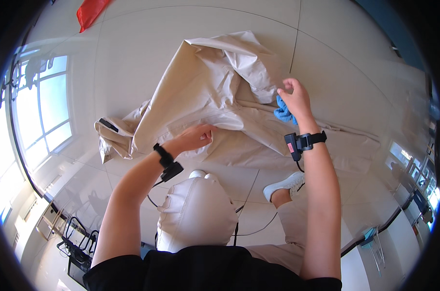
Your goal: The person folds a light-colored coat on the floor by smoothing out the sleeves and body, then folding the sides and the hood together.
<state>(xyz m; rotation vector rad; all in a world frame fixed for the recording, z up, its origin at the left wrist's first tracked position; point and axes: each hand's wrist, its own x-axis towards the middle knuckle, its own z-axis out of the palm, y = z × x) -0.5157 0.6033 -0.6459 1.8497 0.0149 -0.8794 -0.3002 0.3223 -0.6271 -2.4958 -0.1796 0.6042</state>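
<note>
A large beige sheet of smooth fabric or coated cloth [190,83] lies crumpled and partly folded on the tiled floor before me. My left hand [198,137] has its fingers curled at the near edge of the sheet, gripping a fold of it. My right hand [296,96] is raised near the sheet's right part, fingers bent and apart, with nothing seen between them. Just below that hand's fingertips is a bunched blue cloth [283,112], partly behind the hand. A small black strip [109,125] rests on the sheet's left end.
A red piece of material [90,14] lies on the floor at the upper left. My bent knee [198,211] and a white shoe [285,185] are close to the sheet's near edge. Thin cables [258,231] run by my legs. A black metal-framed object [78,243] stands at the lower left.
</note>
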